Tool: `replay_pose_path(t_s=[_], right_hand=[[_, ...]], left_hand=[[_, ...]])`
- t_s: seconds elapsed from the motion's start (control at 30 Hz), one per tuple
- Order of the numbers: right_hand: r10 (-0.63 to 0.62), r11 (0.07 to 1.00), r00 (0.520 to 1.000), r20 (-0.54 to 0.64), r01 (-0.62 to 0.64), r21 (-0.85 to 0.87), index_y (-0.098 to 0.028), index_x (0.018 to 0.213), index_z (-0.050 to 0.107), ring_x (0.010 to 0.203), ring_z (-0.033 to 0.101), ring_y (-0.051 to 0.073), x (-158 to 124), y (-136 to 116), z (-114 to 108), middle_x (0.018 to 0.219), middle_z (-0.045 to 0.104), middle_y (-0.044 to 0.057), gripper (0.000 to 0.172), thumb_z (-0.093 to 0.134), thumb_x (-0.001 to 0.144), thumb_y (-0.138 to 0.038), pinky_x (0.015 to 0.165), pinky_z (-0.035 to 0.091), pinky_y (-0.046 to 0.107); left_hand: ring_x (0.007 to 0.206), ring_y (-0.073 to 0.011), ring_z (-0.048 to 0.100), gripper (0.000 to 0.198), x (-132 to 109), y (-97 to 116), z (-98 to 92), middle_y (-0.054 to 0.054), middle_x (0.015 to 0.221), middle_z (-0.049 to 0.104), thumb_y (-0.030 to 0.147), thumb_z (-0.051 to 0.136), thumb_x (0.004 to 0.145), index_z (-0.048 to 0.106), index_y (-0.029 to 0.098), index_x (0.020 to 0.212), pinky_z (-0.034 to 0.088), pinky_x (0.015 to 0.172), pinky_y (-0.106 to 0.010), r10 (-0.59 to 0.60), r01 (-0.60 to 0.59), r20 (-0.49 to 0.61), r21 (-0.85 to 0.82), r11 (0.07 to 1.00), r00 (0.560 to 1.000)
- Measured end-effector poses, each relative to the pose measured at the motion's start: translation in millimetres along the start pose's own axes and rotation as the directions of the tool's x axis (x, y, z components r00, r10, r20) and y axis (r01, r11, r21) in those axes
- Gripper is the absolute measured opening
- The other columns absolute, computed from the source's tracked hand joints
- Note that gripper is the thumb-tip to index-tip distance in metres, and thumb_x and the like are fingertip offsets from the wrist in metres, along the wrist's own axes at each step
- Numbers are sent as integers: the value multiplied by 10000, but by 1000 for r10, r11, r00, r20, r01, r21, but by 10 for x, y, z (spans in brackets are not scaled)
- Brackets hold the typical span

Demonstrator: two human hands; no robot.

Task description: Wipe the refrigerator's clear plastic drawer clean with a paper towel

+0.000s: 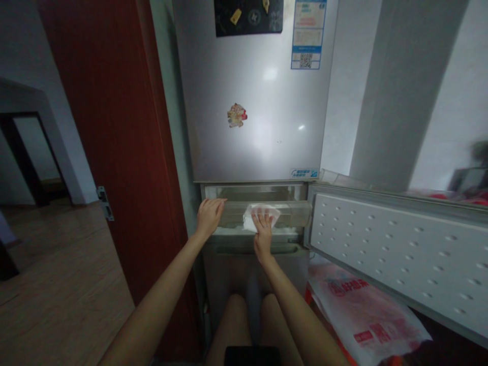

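A clear plastic freezer drawer [293, 214] sits in the middle compartment of a silver fridge [259, 147]. My left hand [209, 217] is closed over the top left corner of the drawer front, its fingertips bent over the rim. Against the drawer's front face, right of its middle, my right hand [263, 229] holds a white cloth or tissue [249, 219] under its fingers. The fingers lie fairly straight over the cloth, which spreads out past them on both sides.
The compartment's white dimpled door [389, 249] is swung open to the right. Below it lies a plastic bag with red print [373, 315]. A red-brown wooden door [125, 132] stands close on the left. Another closed fridge drawer [255, 274] is underneath, near my knees.
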State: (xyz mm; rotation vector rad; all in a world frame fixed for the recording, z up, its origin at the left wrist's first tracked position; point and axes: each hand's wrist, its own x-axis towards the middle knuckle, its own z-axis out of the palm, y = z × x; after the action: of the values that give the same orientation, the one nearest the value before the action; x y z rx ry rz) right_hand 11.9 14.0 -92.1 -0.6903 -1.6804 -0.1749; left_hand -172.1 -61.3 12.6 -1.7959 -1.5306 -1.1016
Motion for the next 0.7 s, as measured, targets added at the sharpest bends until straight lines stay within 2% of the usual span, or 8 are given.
replay_pose_path(t_s=[0.07, 0.23, 0.37, 0.43, 0.5, 0.63, 0.7], right_hand=[[11, 1000, 1000, 10, -11, 5, -199, 1383, 442, 1438, 31, 163, 20, -94, 34, 1484, 337, 39, 782, 259, 663, 46, 1140, 122, 553], [-105, 994, 984, 141, 98, 54, -226, 1360, 471, 1437, 44, 160, 52, -389, 213, 1467, 371, 31, 655, 285, 788, 35, 1144, 148, 523], [-99, 994, 984, 148, 92, 53, -231, 1356, 473, 1435, 83, 173, 66, -542, 335, 1449, 399, 31, 578, 296, 863, 13, 1145, 156, 517], [-134, 991, 974, 184, 131, 29, -241, 1357, 471, 1434, 100, 187, 74, -514, 310, 1452, 396, 29, 538, 328, 891, -15, 1143, 175, 513], [-220, 973, 939, 266, 230, -6, -257, 1355, 470, 1429, 132, 196, 90, -420, 221, 1447, 405, 27, 495, 377, 911, -60, 1137, 209, 509], [-361, 902, 837, 412, 425, -73, -251, 1333, 494, 1401, 242, 206, 152, -126, -88, 1429, 431, 35, 451, 450, 909, -106, 1114, 275, 503], [-372, 882, 818, 439, 459, -107, -239, 1331, 499, 1385, 280, 218, 184, 44, -274, 1430, 429, 35, 447, 461, 904, -112, 1105, 291, 503]], left_hand=[[1091, -187, 592, 388, -1, 3, 2, -16, 1130, 696, 345, 293, 971, 640, 235, 1104, 317, 1072, -430, -5, 5, -3, 0, 1000, 1000], [1093, -190, 589, 390, -7, 22, 8, -25, 1131, 694, 328, 287, 970, 635, 221, 1109, 301, 1082, -430, -3, 3, -9, 14, 1000, 1000], [1092, -196, 588, 393, -12, 11, 19, -33, 1130, 694, 325, 287, 969, 635, 211, 1113, 303, 1078, -426, 12, -11, -7, 26, 1000, 1000], [1094, -197, 588, 392, -15, -1, 22, -34, 1126, 696, 326, 291, 968, 636, 207, 1111, 305, 1077, -425, 17, -17, -10, 26, 1000, 1000], [1098, -196, 586, 390, -16, -9, 18, -32, 1133, 693, 328, 291, 969, 632, 208, 1116, 304, 1079, -424, 21, -21, -8, 26, 999, 1000], [1110, -192, 579, 395, -18, -12, -2, -24, 1157, 683, 339, 278, 973, 622, 226, 1132, 301, 1082, -423, 26, -26, 6, 16, 1000, 1000], [1112, -191, 578, 393, -20, -12, -9, -23, 1153, 685, 343, 282, 972, 621, 227, 1134, 303, 1081, -422, 23, -23, 6, 9, 1000, 1000]])
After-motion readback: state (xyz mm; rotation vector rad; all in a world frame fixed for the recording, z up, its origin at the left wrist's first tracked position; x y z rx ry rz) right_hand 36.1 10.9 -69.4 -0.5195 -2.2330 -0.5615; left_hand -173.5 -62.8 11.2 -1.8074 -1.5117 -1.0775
